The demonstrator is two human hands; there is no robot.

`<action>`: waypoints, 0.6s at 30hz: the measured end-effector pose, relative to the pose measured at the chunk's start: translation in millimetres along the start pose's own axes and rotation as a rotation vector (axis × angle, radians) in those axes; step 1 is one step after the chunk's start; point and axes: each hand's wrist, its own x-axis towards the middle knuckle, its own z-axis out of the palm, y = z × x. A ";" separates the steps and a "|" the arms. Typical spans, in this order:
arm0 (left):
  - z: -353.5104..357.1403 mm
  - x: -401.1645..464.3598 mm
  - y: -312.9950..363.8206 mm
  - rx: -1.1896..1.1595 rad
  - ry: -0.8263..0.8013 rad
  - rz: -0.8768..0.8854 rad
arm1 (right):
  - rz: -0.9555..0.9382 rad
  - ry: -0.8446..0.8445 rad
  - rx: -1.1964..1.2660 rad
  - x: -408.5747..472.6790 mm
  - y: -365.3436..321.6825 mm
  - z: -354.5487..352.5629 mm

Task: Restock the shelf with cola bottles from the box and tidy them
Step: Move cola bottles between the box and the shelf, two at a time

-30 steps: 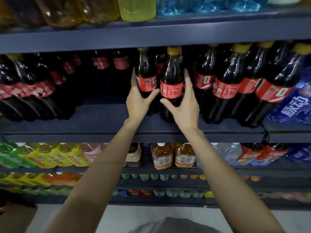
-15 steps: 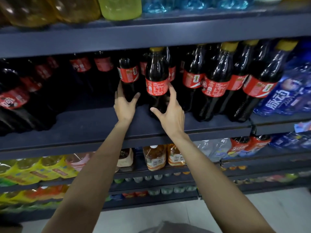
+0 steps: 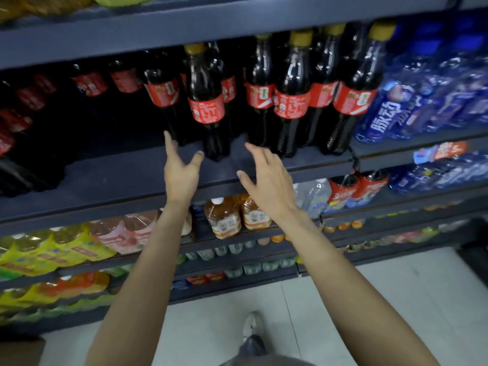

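Several dark cola bottles with red labels and yellow caps stand on the dark blue shelf (image 3: 126, 178). One cola bottle (image 3: 207, 107) stands nearest the shelf's front, a little ahead of its neighbours; another cola bottle (image 3: 162, 96) is just left behind it. My left hand (image 3: 182, 167) is open below and left of the front bottle, the thumb near its base but apart from it. My right hand (image 3: 266, 178) is open in front of the shelf edge, right of that bottle, holding nothing. More cola bottles (image 3: 291, 101) stand in a row to the right.
Blue drink bottles (image 3: 401, 107) fill the shelf's right end. More cola stands at the far left (image 3: 15, 133), with bare shelf between. Lower shelves hold tea bottles (image 3: 224, 217) and yellow packs (image 3: 47, 249). A cardboard box corner (image 3: 18, 352) shows bottom left. My shoe (image 3: 250, 326) is on the pale floor.
Both hands have let go of the two cola bottles and drawn back down toward the shelf's front edge. The view has tilted down and to the left.
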 end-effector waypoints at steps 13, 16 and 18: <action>167.4 -286.7 42.8 -0.104 -0.522 0.454 | 0.259 0.278 -0.352 -272.0 153.5 -149.9; 227.2 -361.2 46.5 0.036 -0.850 0.535 | 0.568 0.212 -0.350 -365.7 194.0 -180.0; 269.1 -411.4 48.8 0.191 -1.094 0.599 | 0.793 0.167 -0.326 -425.2 213.5 -200.9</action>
